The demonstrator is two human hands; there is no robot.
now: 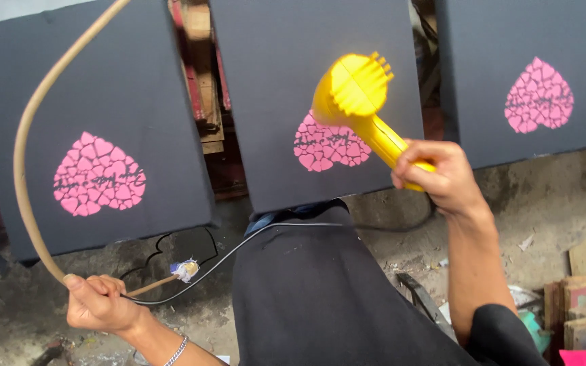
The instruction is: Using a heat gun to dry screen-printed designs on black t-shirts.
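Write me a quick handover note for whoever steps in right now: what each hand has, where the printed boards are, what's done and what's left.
Right hand: gripping the yellow heat gun, nozzle aimed at the pink heart print on the middle black board.
Left hand: holding the tan hose and black cable clear of the boards.
Left board and right board carry the same pink heart.
Done: all three are printed.
Left: which prints are dry cannot be told by sight.
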